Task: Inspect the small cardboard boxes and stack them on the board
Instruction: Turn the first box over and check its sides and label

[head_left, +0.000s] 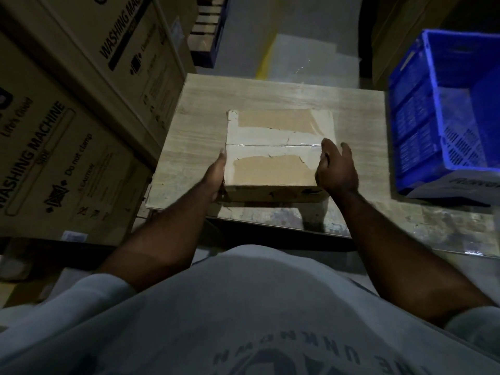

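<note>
- the box (278, 150), taped across its top, sits over the near half of the board (194, 136); can't tell if it rests there or is just above.
- left hand (215, 175) presses flat against the box's left side, the visible finger straight.
- right hand (336, 171) grips the right edge, thumb on top, fingers curled round the side.
- blue crate (422, 125) stands to the right, washing machine cartons (67, 147) to the left.
</note>
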Available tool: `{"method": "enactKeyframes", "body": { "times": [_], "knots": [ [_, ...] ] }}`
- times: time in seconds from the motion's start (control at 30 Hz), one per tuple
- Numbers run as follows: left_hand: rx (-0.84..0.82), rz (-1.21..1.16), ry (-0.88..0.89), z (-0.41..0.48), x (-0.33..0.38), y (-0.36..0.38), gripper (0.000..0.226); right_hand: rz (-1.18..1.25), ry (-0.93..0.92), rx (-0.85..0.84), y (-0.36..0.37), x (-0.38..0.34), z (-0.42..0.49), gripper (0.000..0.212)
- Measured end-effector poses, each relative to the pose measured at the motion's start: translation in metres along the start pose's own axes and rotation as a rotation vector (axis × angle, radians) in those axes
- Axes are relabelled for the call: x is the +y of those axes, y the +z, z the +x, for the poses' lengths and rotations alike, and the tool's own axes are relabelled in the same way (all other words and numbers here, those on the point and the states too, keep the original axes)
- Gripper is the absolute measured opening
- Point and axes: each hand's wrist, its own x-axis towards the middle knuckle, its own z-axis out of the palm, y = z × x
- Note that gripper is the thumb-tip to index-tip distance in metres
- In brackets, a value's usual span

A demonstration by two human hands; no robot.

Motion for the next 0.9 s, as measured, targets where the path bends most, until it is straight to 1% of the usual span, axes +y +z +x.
{"method": "enactKeyframes", "body": {
  "times": [0.07,0.13,0.23,0.3,0.33,0.37,0.43,0.5,0.53,0.6,0.67,0.73,0.8,0.83,0.9],
  "knots": [
    [0.051,-0.06,-0.113,-0.003,-0.006,-0.006,0.063,-0.12,-0.054,0.071,-0.003,-0.007,-0.001,0.043],
    [0.078,-0.022,-0.193,-0.003,-0.012,-0.01,0.059,-0.21,-0.09,0.074,-0.007,-0.017,-0.001,0.048],
    [0.039,-0.034,-0.228,-0.007,-0.014,-0.004,0.05,-0.237,-0.126,0.016,-0.007,-0.035,-0.001,0.057],
    [0.05,-0.066,-0.193,-0.005,-0.016,-0.001,0.051,-0.263,-0.132,-0.049,-0.003,-0.047,-0.002,0.064],
    [0.033,-0.095,-0.195,-0.005,-0.016,0.001,0.052,-0.282,-0.106,-0.093,0.0,-0.05,-0.002,0.07],
    [0.01,-0.115,-0.21,-0.006,-0.015,0.0,0.055,-0.29,-0.051,-0.142,0.004,-0.052,-0.003,0.078],
    [-0.066,-0.101,-0.268,-0.007,-0.015,-0.002,0.076,-0.264,0.091,-0.219,0.007,-0.051,-0.005,0.093],
    [-0.15,-0.139,-0.319,-0.009,-0.018,-0.002,0.098,-0.241,0.161,-0.228,0.004,-0.045,-0.005,0.097],
    [-0.162,-0.192,-0.323,-0.011,-0.018,0.001,0.098,-0.229,0.164,-0.219,0.0,-0.041,-0.004,0.096],
    [-0.201,-0.304,-0.303,-0.012,-0.016,0.008,0.085,-0.198,0.151,-0.207,-0.01,-0.033,-0.001,0.092],
    [-0.24,-0.336,-0.248,-0.012,-0.011,0.016,0.076,-0.18,0.137,-0.184,-0.017,-0.023,0.001,0.087],
    [-0.225,-0.346,-0.197,-0.013,-0.002,0.022,0.06,-0.182,0.141,-0.152,-0.018,-0.018,0.001,0.082],
    [-0.189,-0.299,-0.149,-0.016,0.009,0.029,0.04,-0.17,0.147,-0.11,-0.018,-0.019,0.002,0.075],
    [-0.182,-0.263,-0.117,-0.018,0.015,0.033,0.034,-0.153,0.131,-0.092,-0.018,-0.021,0.002,0.07],
    [-0.191,-0.227,-0.038,-0.019,0.026,0.042,0.029,-0.097,0.047,-0.098,-0.018,-0.032,0.003,0.065]
  ]
}}
